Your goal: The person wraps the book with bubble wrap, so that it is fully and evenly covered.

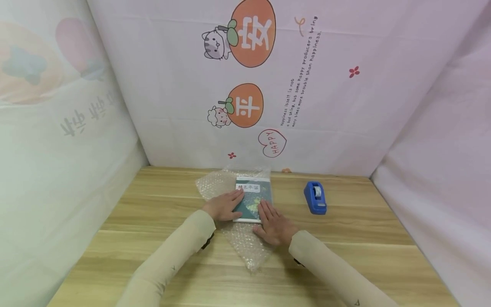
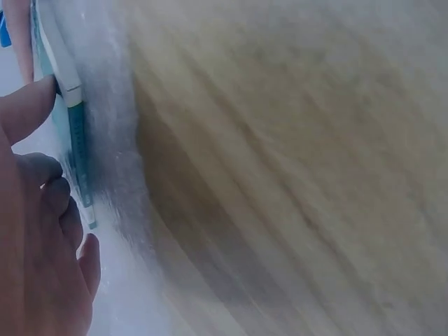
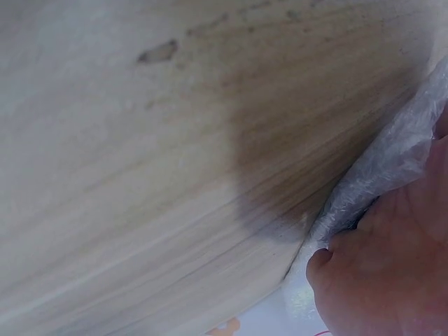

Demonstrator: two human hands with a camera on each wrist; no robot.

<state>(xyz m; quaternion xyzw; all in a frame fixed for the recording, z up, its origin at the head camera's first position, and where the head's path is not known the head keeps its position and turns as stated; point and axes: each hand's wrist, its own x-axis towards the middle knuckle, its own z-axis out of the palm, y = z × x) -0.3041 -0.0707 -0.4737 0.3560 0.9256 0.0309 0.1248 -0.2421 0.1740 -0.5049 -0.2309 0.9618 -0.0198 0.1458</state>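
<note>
Left hand [image 1: 226, 205] and right hand [image 1: 278, 225], fingers extended, rest on a teal book [image 1: 249, 204] atop bubble wrap [image 1: 246, 245]; rightward, a blue tape dispenser [image 1: 316, 206] holds 1 tape roll [image 1: 317, 192].

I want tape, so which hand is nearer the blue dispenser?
The right hand, at the right edge of the book; the left hand, at its left edge, lies farther away.
</note>
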